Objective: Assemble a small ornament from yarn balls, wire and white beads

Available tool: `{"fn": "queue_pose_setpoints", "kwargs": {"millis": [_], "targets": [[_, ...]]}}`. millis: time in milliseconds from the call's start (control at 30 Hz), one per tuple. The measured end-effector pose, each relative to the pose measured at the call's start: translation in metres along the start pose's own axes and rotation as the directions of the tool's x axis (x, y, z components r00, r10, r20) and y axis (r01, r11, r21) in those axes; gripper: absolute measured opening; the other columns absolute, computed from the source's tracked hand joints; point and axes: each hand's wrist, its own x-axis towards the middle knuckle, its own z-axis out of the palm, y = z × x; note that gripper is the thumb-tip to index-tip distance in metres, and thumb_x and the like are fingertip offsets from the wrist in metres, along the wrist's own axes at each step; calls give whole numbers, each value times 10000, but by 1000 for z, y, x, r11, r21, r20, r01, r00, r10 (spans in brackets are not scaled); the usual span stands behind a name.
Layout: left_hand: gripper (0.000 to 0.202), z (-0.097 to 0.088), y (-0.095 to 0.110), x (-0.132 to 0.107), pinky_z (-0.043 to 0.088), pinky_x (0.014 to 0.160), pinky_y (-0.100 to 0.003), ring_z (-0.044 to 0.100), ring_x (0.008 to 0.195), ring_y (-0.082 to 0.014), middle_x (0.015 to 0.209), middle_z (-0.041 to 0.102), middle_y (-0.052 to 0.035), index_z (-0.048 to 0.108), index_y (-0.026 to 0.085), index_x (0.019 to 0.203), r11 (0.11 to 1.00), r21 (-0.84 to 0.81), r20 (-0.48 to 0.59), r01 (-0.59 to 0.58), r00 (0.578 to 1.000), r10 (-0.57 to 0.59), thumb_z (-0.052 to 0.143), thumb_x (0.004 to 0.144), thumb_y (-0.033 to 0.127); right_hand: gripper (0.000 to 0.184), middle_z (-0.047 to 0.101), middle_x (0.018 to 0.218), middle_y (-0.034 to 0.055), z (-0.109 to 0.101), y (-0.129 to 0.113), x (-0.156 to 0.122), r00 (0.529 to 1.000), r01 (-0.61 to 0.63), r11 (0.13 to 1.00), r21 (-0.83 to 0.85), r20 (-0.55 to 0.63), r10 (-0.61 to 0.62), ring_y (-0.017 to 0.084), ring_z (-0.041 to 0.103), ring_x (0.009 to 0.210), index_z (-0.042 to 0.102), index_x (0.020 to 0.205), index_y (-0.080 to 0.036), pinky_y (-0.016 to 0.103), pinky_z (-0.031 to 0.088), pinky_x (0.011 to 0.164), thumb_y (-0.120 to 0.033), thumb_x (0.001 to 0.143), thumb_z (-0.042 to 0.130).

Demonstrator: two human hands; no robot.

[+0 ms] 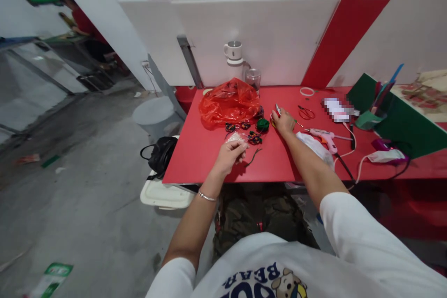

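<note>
My left hand (232, 155) is closed in a pinch over the front part of the red table; whatever lies between its fingertips is too small to make out. Just behind it is a whitish patch of tiny bead-like pieces (234, 137). A dark cord (253, 157) lies to its right. Several dark knotted pieces with coloured spots (254, 138) and a green ball of yarn (262, 125) sit between my hands. Farther right, my right hand (284, 121) closes around a small metal-tipped tool (278, 110) with red on it; its exact kind is partly hidden by the fingers.
A red plastic bag (228, 103) and a glass jar (253, 78) stand at the back. To the right are scissors (306, 112), a pink glue gun (324, 138), white plastic (316, 148), a phone (337, 109) and cables. A mug (233, 50) sits on the partition holder.
</note>
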Motion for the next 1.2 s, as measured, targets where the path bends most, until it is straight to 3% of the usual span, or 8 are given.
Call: {"fn": "queue_pose_setpoints", "kwargs": {"millis": [267, 467, 767, 900, 967, 1067, 1133, 1200], "targets": [[423, 3, 4, 17, 305, 412, -211, 516, 396, -75, 570, 667, 4, 731, 156, 781, 996, 69, -92, -58, 994, 64, 897, 673, 531, 605, 689, 1358, 289, -17, -7, 44, 999, 50, 997, -57, 16, -49, 362, 640, 1244, 602, 1510, -108, 416, 457, 1005, -487, 1039, 561], [315, -4, 12, 30, 335, 427, -201, 530, 430, -74, 605, 686, 8, 738, 159, 818, 983, 45, -251, -177, 951, 182, 867, 742, 435, 559, 725, 1382, 156, -30, 31, 12, 954, 240, 908, 343, 88, -286, 292, 669, 1241, 674, 1448, -153, 412, 490, 1089, -417, 955, 650], [191, -72, 39, 43, 300, 399, -169, 500, 382, -61, 566, 637, 47, 654, 169, 802, 908, 86, -682, -410, 640, 354, 749, 799, 335, 791, 779, 1067, 66, -64, 55, -11, 946, -126, 442, 888, 242, -216, 209, 719, 881, 740, 1252, -241, 346, 586, 733, -749, 655, 845], [133, -83, 44, 36, 303, 390, -172, 487, 380, -68, 524, 601, 61, 679, 165, 802, 902, 127, -729, -413, 577, 368, 723, 765, 285, 676, 777, 1188, 115, -53, 54, -4, 988, 41, 762, 647, 88, -129, 262, 723, 1020, 743, 1295, -189, 418, 588, 892, -558, 740, 856], [164, -75, 46, 34, 328, 403, -174, 479, 390, -70, 500, 573, 68, 714, 163, 829, 902, 172, -680, -396, 615, 399, 745, 765, 310, 610, 759, 1276, 152, -48, 52, -6, 965, 149, 918, 366, 150, -216, 311, 699, 1147, 747, 1338, -165, 469, 544, 1026, -361, 769, 850], [207, -55, 51, 32, 374, 436, -194, 476, 403, -73, 510, 591, 46, 762, 162, 821, 883, 254, -459, -395, 754, 470, 791, 765, 359, 638, 678, 1436, 209, -47, 41, -18, 946, 248, 967, 64, 199, -256, 415, 599, 1339, 730, 1400, -163, 570, 465, 1139, -209, 771, 824], [217, -43, 57, 31, 376, 453, -197, 479, 426, -72, 511, 591, 29, 774, 160, 771, 868, 301, -269, -396, 838, 475, 809, 759, 374, 627, 623, 1513, 221, -51, 24, -33, 953, 285, 955, 81, 82, -291, 444, 553, 1383, 724, 1408, -156, 613, 437, 1165, -191, 787, 802], [254, -32, 63, 31, 365, 450, -202, 473, 438, -76, 506, 584, 17, 765, 157, 720, 881, 313, -109, -356, 908, 405, 826, 749, 402, 534, 667, 1471, 170, -55, 0, -52, 931, 333, 874, 354, 22, -364, 359, 649, 1244, 736, 1386, -195, 537, 526, 1091, -241, 854, 755]]}}
